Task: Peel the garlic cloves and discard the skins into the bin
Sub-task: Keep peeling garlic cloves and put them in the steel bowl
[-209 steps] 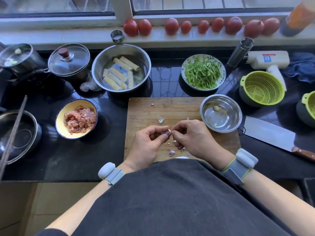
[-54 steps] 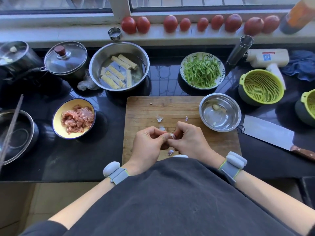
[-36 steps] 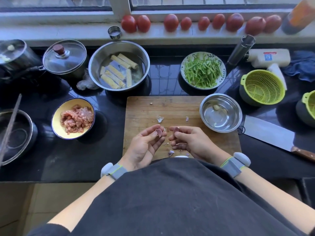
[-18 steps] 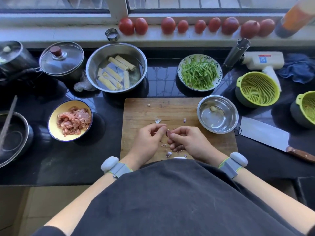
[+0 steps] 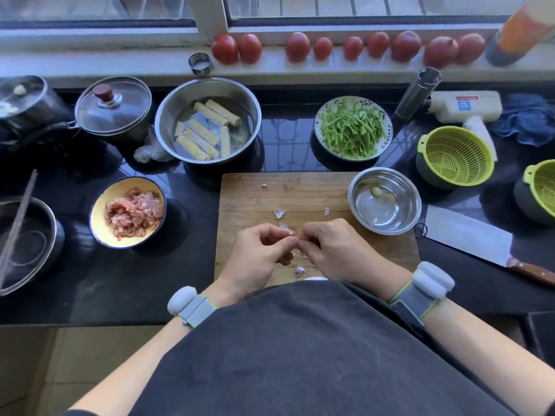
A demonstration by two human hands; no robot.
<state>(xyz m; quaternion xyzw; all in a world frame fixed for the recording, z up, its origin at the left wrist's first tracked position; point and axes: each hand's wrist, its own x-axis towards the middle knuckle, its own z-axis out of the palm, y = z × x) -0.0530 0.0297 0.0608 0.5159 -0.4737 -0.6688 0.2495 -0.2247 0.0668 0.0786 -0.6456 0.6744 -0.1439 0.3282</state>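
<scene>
My left hand (image 5: pixel 258 256) and my right hand (image 5: pixel 333 250) meet over the near half of the wooden cutting board (image 5: pixel 249 202). Between their fingertips they pinch a small garlic clove (image 5: pixel 290 234), mostly hidden by the fingers. Loose skin flakes (image 5: pixel 280 212) lie on the board beyond the hands, and a purple-tinged skin piece (image 5: pixel 299 271) lies near the board's front edge. A peeled clove (image 5: pixel 377 191) sits in the small steel bowl (image 5: pixel 402 223) on the board's right corner. No bin is in view.
A cleaver (image 5: pixel 468 235) lies right of the board. A yellow bowl of minced meat (image 5: pixel 99 211) stands to the left. Behind are a steel bowl of tofu sticks (image 5: pixel 168 115), a plate of green strips (image 5: pixel 387 127), green colanders (image 5: pixel 456 157) and lidded pots (image 5: pixel 112 105).
A second ago my hands were apart with the clove at my left fingertips. They have closed together again and both pinch the clove now.
</scene>
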